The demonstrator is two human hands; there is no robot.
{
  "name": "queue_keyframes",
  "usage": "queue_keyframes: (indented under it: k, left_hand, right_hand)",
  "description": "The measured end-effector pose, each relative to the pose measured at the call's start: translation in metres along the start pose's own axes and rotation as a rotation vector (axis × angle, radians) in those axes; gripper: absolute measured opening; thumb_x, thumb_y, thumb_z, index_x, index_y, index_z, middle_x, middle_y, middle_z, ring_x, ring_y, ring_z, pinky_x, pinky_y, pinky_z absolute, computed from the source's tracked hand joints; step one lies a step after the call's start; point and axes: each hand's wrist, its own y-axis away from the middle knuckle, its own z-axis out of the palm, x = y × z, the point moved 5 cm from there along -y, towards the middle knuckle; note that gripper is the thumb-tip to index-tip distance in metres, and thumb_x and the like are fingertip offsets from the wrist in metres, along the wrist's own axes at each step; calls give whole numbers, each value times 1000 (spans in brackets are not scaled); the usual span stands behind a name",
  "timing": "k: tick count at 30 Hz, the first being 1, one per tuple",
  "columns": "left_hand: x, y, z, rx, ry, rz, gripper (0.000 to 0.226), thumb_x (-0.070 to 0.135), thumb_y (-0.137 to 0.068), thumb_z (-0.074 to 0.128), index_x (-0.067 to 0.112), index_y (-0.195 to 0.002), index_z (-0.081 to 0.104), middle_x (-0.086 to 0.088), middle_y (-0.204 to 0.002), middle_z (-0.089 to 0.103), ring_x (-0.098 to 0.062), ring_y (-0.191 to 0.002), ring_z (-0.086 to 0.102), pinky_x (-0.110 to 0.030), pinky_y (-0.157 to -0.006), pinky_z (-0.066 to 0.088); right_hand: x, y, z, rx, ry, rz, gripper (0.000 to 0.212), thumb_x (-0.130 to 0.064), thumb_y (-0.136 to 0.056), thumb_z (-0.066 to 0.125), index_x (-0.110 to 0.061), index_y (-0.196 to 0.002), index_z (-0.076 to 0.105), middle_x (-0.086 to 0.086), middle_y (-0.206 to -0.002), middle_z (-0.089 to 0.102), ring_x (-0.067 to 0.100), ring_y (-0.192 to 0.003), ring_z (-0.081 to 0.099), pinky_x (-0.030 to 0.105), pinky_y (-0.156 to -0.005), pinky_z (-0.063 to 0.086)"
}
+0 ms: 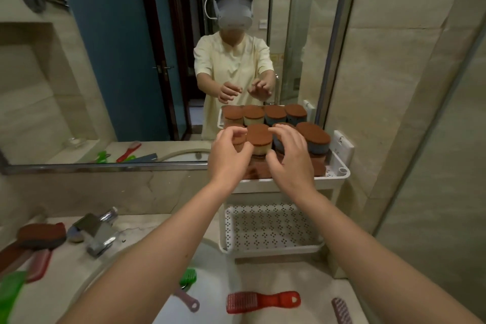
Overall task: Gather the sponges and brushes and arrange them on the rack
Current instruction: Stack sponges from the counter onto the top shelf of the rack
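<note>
Lying nearest on the pale stone desk (302, 279) are a red plastic brush (263, 302) with a ridged head and holed handle, a mauve brush (342, 310) to its right, and a green brush (188, 276) partly hidden by the left forearm. Beyond stands the white perforated plastic rack (271, 229). On its upper tier, oval sponges (313, 137) with coarse brown scouring tops stand upright, side by side. The left grip (228, 155) and right grip (289, 163) flank a yellow-bodied sponge (259, 143), fingers loosely curled, clasping nothing. The mirror (118, 60) behind repeats the row
</note>
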Motion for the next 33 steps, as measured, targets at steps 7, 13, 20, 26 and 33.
queue_keyframes:
  k: [7,13,20,26,33]
  left_hand:
    - [-46,19,-74,87,48,-87,22,18,-87,58,30,-106,59,11,-109,61,0,-99,56,-25,-84,49]
    - [-90,37,-142,147,21,-173,21,15,-87,57,31,-100,60,11,-106,60,3,-93,56,-22,-81,48]
    - [-164,67,-233,198,-83,-285,23,12,-87,58,31,-99,60,9,-107,61,-1,-91,58,-26,-84,49]
    - [-222,87,-309,217,-138,-390,21,15,-84,60,31,-97,61,9,-104,62,-4,-91,60,-23,-79,48]
    - [-278,97,-378,232,-174,-458,25,15,-81,59,36,-94,58,7,-104,65,-9,-89,63,-37,-82,54]
  right_hand:
    - [-67,20,55,-135,-142,-79,43,-14,-83,54,-20,-125,55,-5,-125,51,12,-118,48,37,-94,48]
    - [-118,47,117,-276,-113,-101,49,-17,-81,56,-22,-130,52,-4,-128,50,14,-123,43,35,-104,38]
    - [-184,89,203,-446,-177,-74,55,-16,-79,59,-24,-133,50,-3,-133,48,15,-126,39,31,-107,30]
    - [-237,117,276,-586,-205,-71,54,-16,-82,58,-24,-134,49,-4,-134,47,16,-126,39,24,-100,29]
    - [-280,139,346,-688,-204,-51,55,-22,-77,55,-22,-131,51,-1,-131,49,22,-123,44,39,-104,38]
